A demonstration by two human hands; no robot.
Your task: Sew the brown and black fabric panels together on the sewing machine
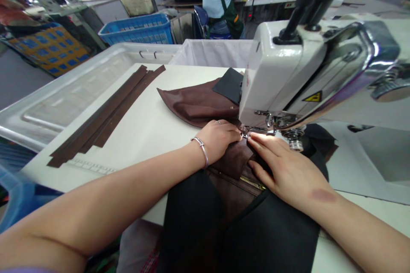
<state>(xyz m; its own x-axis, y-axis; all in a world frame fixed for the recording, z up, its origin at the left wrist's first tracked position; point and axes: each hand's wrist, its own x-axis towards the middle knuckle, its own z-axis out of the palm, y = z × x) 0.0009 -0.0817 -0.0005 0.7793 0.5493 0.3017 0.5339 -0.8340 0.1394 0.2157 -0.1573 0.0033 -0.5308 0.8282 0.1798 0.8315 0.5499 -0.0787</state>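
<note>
A white sewing machine [272, 76] stands over brown leather with black lining [272, 230] that hangs off the table's front edge. My left hand [216, 140] lies on the brown leather piece [195, 102], left of the lit presser foot [245, 131], its fingers curving down onto the material. To the right of the foot, my right hand [282, 162] rests flat with fingers stretched out and thumb apart, fingertips close to the needle area. Below the hands a brass zipper [253, 182] shows in the leather. The needle point itself is hidden.
Several brown leather strips [109, 115] lie on the white tabletop [144, 136] at left, beside a ruler scale [92, 166]. Behind stand a translucent plastic tray [80, 76], a white-lined bin [214, 53] and a blue basket [137, 30]. A person [221, 0] sits farther back.
</note>
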